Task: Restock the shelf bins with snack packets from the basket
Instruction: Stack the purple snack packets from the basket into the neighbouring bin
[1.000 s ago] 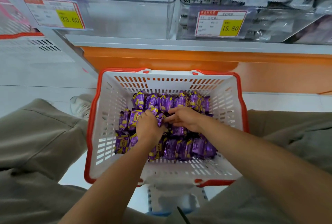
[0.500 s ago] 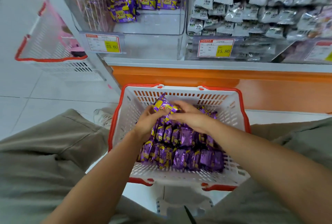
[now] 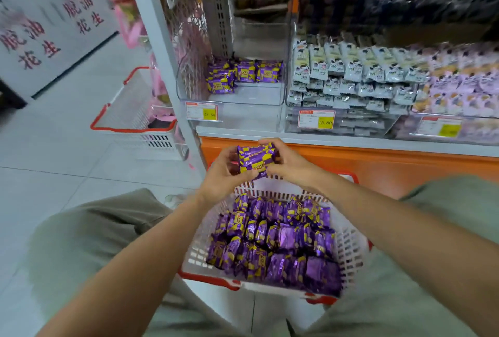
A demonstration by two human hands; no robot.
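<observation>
Both arms reach forward: left hand [image 3: 224, 174] and right hand [image 3: 290, 164] clasp a packet stack [image 3: 256, 159] between curled fingers, above the basket [image 3: 351, 253].

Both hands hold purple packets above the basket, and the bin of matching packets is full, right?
No: the head view shows the bin holding only a few packets at its back. Left hand and right hand do hold a bunch above the basket.
</observation>
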